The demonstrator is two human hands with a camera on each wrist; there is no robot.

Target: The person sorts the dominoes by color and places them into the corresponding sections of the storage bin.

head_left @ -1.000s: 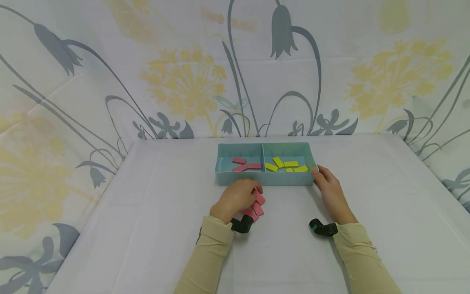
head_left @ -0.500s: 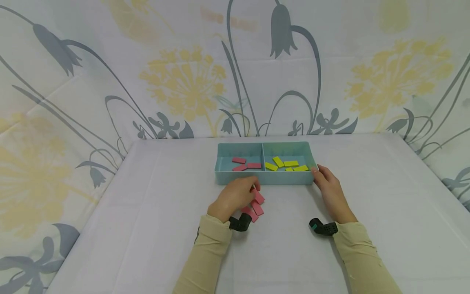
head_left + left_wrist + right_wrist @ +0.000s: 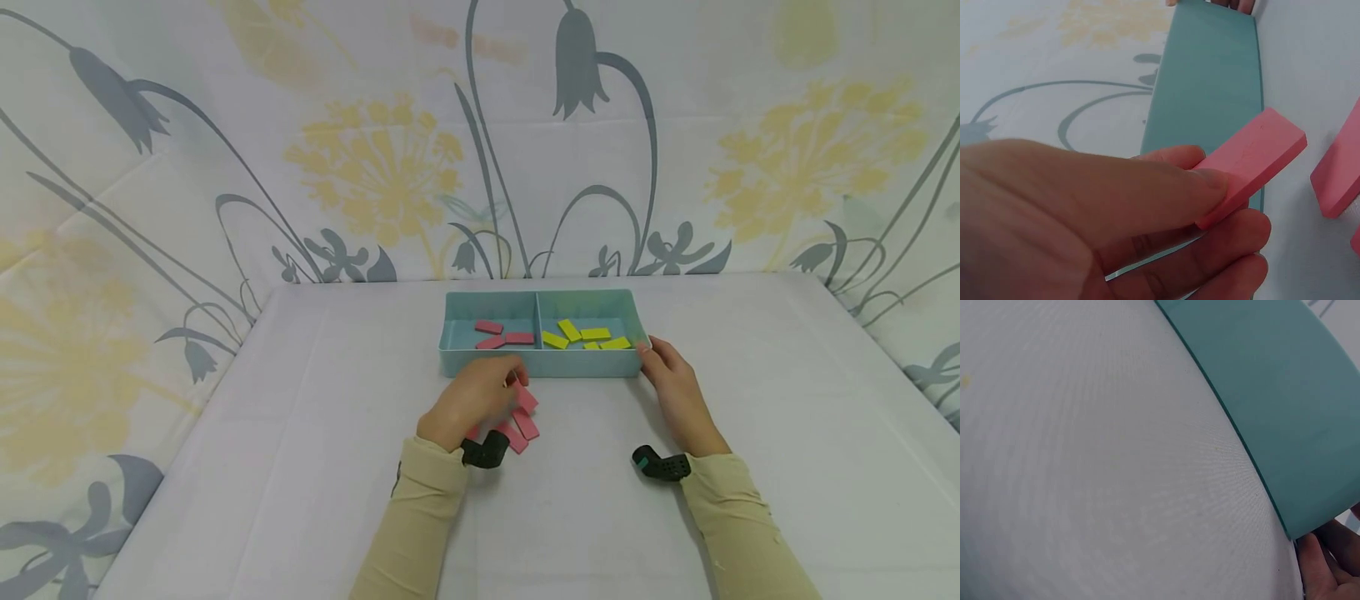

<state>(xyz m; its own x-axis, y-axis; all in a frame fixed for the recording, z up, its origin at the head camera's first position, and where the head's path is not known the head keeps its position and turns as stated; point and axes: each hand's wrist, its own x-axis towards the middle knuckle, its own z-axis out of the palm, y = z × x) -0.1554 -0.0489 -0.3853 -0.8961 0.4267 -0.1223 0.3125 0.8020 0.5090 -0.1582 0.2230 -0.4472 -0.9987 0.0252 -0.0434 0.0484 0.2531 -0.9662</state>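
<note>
A teal two-compartment tray stands on the white table. Its left compartment holds three pink blocks, its right one several yellow blocks. My left hand hovers just in front of the tray and pinches a pink block between thumb and fingers. A few more pink blocks lie on the cloth under that hand. My right hand holds the tray's front right corner with its fingertips.
The white tablecloth stretches wide on both sides of the tray. A floral curtain hangs behind the table and at both sides.
My left hand has lifted slightly and drawn back to the left with a pink block, uncovering the loose pink blocks. The right hand and tray have stayed put.
</note>
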